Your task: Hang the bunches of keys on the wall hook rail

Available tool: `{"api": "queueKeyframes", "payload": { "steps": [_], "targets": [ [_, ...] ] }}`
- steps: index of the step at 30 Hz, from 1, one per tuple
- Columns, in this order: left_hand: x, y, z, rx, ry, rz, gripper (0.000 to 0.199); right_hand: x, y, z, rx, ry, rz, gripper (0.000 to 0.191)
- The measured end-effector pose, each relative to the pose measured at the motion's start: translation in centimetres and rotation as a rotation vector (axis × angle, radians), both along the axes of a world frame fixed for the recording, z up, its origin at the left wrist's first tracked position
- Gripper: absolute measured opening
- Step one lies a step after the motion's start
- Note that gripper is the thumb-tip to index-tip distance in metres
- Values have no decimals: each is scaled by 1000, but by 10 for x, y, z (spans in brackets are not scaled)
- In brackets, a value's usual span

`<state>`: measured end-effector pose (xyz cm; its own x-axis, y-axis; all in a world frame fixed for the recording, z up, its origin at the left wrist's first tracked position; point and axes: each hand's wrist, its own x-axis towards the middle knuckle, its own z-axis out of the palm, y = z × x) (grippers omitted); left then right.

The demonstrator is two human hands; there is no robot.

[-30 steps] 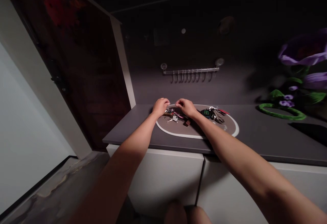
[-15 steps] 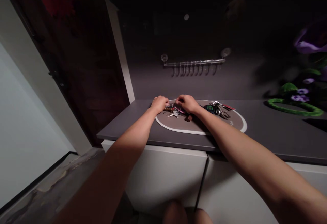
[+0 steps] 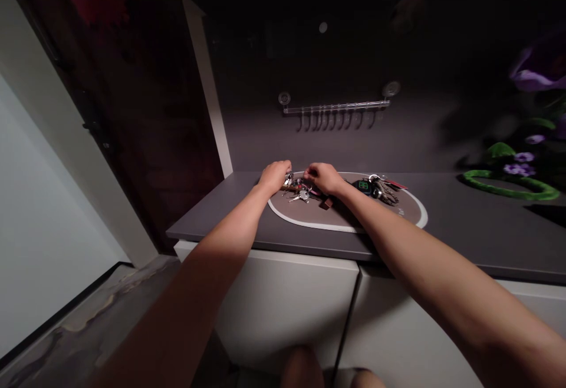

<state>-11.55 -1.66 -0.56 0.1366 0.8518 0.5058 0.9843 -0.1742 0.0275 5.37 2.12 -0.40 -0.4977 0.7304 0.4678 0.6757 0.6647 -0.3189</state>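
My left hand [image 3: 276, 176] is closed at the left end of an oval mat [image 3: 309, 223], with silvery keys [image 3: 289, 178] at its fingertips. Just to the right, my right hand [image 3: 321, 177] has its fingers curled together over the mat; what they hold, if anything, is too small to make out. Between and below the hands lies a pile of keys [image 3: 303, 195] on rings. A small brown tag [image 3: 326, 203] rests near my right wrist. Farther right on the mat are a dark fob with a green mark [image 3: 362, 186] and a braided brown strap [image 3: 389, 192].
A clear rail with several hooks [image 3: 338, 108] is fixed to the wall behind the mat. Purple flowers [image 3: 519, 164] and a green fuzzy ring [image 3: 508, 190] stand at the right of the grey counter [image 3: 212, 205]. White cabinet doors [image 3: 292, 299] are below.
My left hand has risen slightly, and silvery keys now show at its fingertips. My right hand has hardly moved.
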Motion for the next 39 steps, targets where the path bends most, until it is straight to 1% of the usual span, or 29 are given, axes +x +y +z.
{"api": "queueKeyframes", "payload": {
  "steps": [3,7,10,14,17,22,25,30,34,39],
  "targets": [
    [0,-2,2,36,-59,-21,21,0,-2,1,2,5,10,12],
    [1,-2,3,118,-138,-104,21,0,-3,2,9,42,25,12],
    [3,1,2,164,-217,-170,21,-1,-2,3,13,126,49,12],
    [7,3,0,214,-274,-235,20,-2,2,2,-13,294,120,13],
    [10,3,-1,245,-318,-248,19,-4,3,2,-92,435,189,16],
    [14,3,-2,269,-408,-237,20,-7,-2,6,-301,628,294,19],
    [16,4,-2,248,-446,-235,20,-7,-4,7,-379,687,316,21],
    [19,4,-3,267,-461,-224,22,-7,-5,5,-439,717,333,23],
    [20,3,-3,289,-447,-245,22,-7,-7,4,-442,734,336,23],
    [22,3,-2,282,-444,-235,23,-6,-8,5,-322,708,318,25]
  ]
}}
